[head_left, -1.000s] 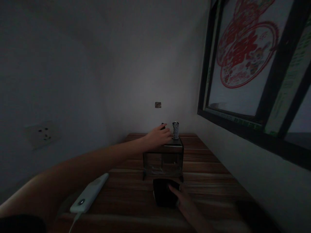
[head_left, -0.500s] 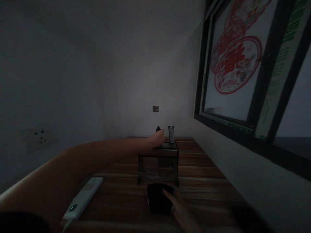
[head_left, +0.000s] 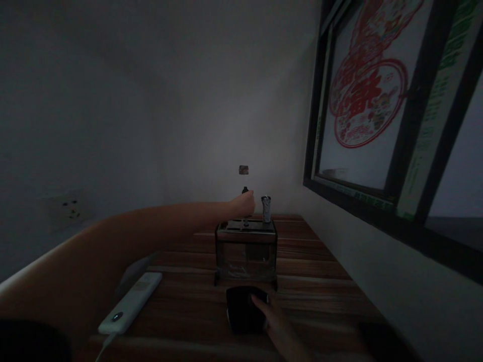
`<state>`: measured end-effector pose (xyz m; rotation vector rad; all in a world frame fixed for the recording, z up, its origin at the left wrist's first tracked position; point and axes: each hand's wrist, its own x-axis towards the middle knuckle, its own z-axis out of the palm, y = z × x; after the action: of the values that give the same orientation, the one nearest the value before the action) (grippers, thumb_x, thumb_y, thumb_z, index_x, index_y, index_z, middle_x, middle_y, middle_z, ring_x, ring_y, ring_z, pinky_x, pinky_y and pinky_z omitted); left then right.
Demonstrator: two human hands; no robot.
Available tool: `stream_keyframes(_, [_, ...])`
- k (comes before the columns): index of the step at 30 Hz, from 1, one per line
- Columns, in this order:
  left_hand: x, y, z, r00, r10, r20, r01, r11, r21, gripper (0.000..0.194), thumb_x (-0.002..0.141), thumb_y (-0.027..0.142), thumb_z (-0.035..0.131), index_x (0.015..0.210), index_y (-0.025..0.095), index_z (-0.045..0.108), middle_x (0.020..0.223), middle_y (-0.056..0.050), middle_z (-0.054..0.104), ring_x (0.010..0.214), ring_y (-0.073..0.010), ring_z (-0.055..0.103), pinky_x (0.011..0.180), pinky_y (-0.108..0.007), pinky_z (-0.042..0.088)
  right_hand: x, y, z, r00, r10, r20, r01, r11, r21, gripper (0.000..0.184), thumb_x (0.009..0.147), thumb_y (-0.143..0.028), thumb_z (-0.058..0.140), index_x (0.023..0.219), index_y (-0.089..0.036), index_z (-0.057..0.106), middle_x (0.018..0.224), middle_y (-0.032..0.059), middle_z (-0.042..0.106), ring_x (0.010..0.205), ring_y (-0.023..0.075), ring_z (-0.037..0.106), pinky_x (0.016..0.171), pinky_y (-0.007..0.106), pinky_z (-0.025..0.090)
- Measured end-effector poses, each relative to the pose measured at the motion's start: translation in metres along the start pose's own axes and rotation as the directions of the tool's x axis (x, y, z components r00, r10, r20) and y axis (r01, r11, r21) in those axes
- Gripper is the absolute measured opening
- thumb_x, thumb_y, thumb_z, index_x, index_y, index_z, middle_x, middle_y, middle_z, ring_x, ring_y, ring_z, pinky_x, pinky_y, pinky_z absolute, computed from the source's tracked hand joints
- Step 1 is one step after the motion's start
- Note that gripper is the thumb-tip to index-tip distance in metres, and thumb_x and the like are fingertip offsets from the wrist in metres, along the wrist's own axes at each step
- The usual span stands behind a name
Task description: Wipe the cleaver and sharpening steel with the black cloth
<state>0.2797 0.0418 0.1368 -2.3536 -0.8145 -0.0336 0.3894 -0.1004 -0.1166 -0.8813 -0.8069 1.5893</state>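
Note:
The room is dim. My left hand (head_left: 244, 205) reaches far across the wooden table (head_left: 313, 281) and is closed on a small dark bottle (head_left: 245, 190), held just above the lid of a small glass tank (head_left: 246, 251). A small silvery cylinder (head_left: 266, 208) stands on the tank's lid to the right of that hand. My right hand (head_left: 277, 329) rests near the front, its fingers lying on a flat black object (head_left: 241, 309) in front of the tank.
A white power bank with a cable (head_left: 130, 303) lies at the front left. A wall socket (head_left: 64, 210) is on the left wall. A dark-framed window with a red paper cutting (head_left: 368, 95) fills the right wall.
My left hand has closed on the small dark bottle and raised it a little off the tank's lid. The view shifted slightly. My right hand stays on the black object.

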Motion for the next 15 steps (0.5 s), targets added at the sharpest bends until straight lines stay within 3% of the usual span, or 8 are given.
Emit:
stream_keyframes(9, [0.011,-0.044,-0.061,0.999,-0.025,0.027,0.018,0.968,0.250,0.022,0.071,0.007,0.055,0.052,0.016,0.061,0.069,-0.010,0.065,0.084,-0.0234,0.052,0.081,-0.038,0.022,0.005,0.001,0.000,0.999,0.033,-0.025,-0.033,0.999,0.023,0.043,0.050,-0.037,0.076,0.088,-0.023,0.063,0.094,0.0041,0.067,0.099,0.0261,0.058,0.089,0.037,0.042])
stream_keyframes(15, [0.006,-0.072,-0.102,0.997,-0.066,-0.047,0.078,0.940,0.332,0.020,0.071,0.005,0.055,0.053,0.012,0.058,0.065,-0.006,0.060,0.085,-0.0198,0.052,0.084,-0.037,0.022,0.006,0.002,0.000,1.000,0.023,-0.015,-0.022,0.999,0.032,0.042,0.053,-0.036,0.075,0.090,-0.021,0.062,0.094,0.0035,0.068,0.098,0.0249,0.059,0.086,0.036,0.044])
